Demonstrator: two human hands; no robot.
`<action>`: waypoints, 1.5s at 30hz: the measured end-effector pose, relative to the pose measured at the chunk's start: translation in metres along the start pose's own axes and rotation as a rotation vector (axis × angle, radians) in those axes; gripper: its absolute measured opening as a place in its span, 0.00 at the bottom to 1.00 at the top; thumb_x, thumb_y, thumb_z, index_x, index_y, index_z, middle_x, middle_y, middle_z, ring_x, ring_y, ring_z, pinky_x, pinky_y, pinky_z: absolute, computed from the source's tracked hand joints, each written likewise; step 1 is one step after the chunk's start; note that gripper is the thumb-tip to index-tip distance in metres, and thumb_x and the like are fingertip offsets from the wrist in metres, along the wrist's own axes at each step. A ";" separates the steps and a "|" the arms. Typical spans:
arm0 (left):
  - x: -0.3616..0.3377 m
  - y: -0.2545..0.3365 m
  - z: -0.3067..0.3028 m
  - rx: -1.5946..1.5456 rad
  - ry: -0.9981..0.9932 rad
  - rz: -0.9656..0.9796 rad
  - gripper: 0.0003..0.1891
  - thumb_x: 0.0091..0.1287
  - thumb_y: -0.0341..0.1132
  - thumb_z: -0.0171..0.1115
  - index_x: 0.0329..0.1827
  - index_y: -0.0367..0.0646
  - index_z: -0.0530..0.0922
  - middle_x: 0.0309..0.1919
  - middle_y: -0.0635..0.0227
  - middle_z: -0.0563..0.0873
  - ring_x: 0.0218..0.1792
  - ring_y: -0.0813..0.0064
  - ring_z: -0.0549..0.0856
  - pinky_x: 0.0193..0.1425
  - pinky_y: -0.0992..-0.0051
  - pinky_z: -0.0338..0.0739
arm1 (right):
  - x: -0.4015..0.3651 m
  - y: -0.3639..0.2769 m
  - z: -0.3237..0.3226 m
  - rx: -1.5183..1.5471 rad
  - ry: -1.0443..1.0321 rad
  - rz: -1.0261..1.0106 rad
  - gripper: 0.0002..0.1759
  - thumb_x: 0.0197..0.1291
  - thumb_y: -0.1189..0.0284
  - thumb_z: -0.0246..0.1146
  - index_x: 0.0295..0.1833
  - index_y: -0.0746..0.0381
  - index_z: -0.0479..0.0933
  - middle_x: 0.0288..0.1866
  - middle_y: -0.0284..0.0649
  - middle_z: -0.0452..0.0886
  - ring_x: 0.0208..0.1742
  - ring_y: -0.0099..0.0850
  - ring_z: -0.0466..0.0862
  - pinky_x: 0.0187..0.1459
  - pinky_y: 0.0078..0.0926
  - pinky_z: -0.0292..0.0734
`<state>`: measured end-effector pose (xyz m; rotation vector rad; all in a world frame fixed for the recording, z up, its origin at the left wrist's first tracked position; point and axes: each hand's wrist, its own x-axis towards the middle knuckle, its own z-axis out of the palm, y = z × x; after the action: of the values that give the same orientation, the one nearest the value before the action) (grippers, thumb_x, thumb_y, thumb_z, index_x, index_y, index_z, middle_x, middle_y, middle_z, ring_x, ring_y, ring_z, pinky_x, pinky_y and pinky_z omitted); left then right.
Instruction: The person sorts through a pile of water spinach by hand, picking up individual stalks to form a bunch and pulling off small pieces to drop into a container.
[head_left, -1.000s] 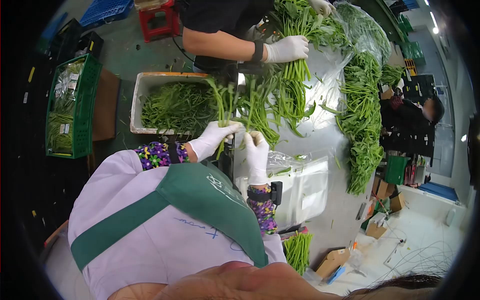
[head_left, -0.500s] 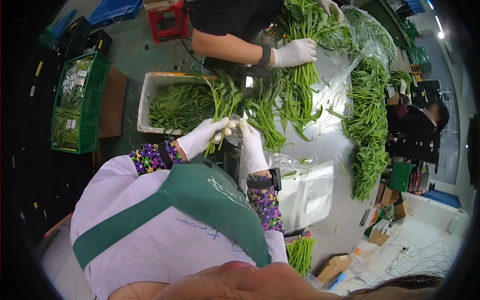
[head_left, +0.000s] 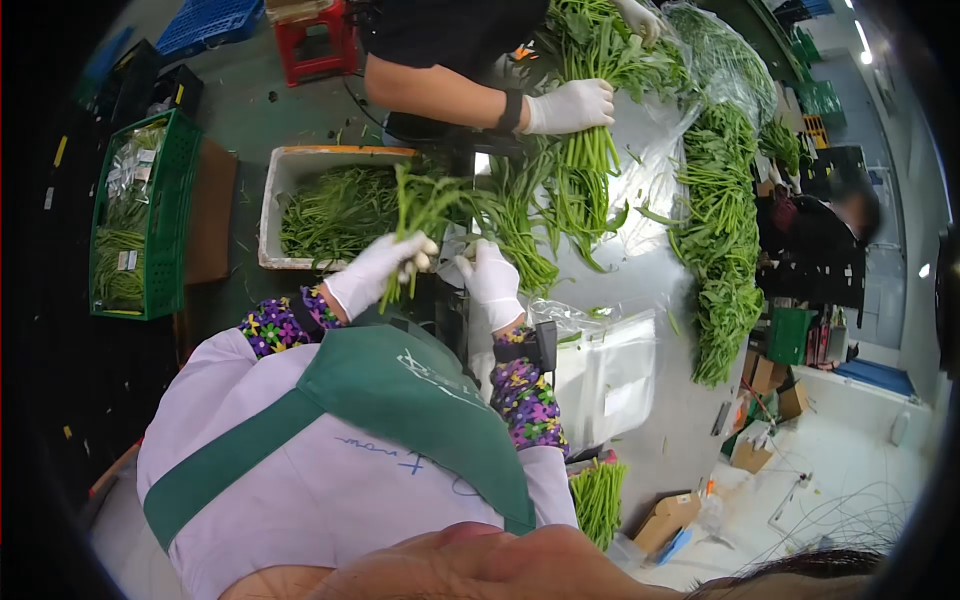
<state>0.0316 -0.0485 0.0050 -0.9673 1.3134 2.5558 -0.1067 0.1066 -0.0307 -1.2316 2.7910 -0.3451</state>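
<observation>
My left hand [head_left: 380, 270], in a white glove, is closed round a small bunch of leafy green stems [head_left: 425, 205], stem ends pointing down and leaves up. My right hand [head_left: 490, 285], also gloved, is just right of it at the table edge, near the leafy greens [head_left: 525, 245] lying there. Its fingers are bent, and whether they pinch anything is too small to tell. Left of the held bunch, a white foam box [head_left: 268, 225] holds loose greens. Clear plastic bags [head_left: 605, 380] lie on the metal table [head_left: 655, 440] beside my right forearm.
Across the table, a co-worker's gloved hand [head_left: 572, 107] grips a large bunch of greens. A long pile of greens [head_left: 718, 240] runs along the far right. At left stands a green crate [head_left: 170, 220] with packed greens; a red stool [head_left: 318, 50] is behind.
My left hand has moved slightly apart from my right hand, still with the bunch. The leaves of that bunch have shifted toward the right. The whole view has slid a little left.
</observation>
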 end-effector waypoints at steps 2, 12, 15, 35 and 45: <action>0.009 0.001 -0.013 -0.032 0.118 0.212 0.13 0.69 0.43 0.53 0.41 0.43 0.76 0.27 0.75 0.80 0.25 0.83 0.76 0.28 0.83 0.68 | -0.008 0.023 -0.003 0.170 0.077 0.057 0.13 0.52 0.59 0.62 0.35 0.57 0.76 0.33 0.43 0.79 0.32 0.40 0.81 0.32 0.39 0.74; 0.022 -0.001 -0.020 -0.447 -0.058 0.010 0.16 0.70 0.41 0.52 0.55 0.42 0.72 0.14 0.82 0.59 0.12 0.87 0.55 0.18 0.82 0.50 | -0.020 0.089 -0.030 -0.149 0.234 0.269 0.09 0.51 0.64 0.65 0.35 0.57 0.77 0.36 0.39 0.76 0.41 0.38 0.77 0.39 0.37 0.72; 0.019 -0.008 -0.002 -0.476 -0.074 -0.042 0.16 0.69 0.39 0.53 0.55 0.42 0.73 0.13 0.83 0.60 0.11 0.87 0.55 0.16 0.83 0.50 | -0.027 0.082 -0.041 0.412 0.396 0.291 0.09 0.52 0.65 0.64 0.33 0.58 0.77 0.38 0.40 0.77 0.41 0.41 0.76 0.40 0.37 0.71; 0.030 -0.017 0.063 -0.153 0.052 0.047 0.10 0.63 0.36 0.63 0.42 0.40 0.80 0.25 0.76 0.79 0.18 0.90 0.68 0.19 0.87 0.60 | -0.062 0.041 -0.040 0.857 0.245 0.543 0.14 0.56 0.76 0.62 0.48 0.67 0.74 0.31 0.34 0.78 0.30 0.22 0.73 0.35 0.20 0.71; 0.034 -0.025 0.079 0.004 -0.003 0.028 0.09 0.61 0.36 0.64 0.39 0.41 0.80 0.26 0.77 0.79 0.20 0.89 0.69 0.24 0.85 0.62 | -0.054 -0.012 -0.028 1.074 0.030 0.458 0.09 0.56 0.74 0.64 0.40 0.66 0.73 0.29 0.32 0.78 0.28 0.18 0.74 0.32 0.15 0.71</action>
<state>-0.0245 0.0209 0.0010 -0.9500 1.3404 2.5733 -0.0658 0.1439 -0.0020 -0.3235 2.1523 -1.5075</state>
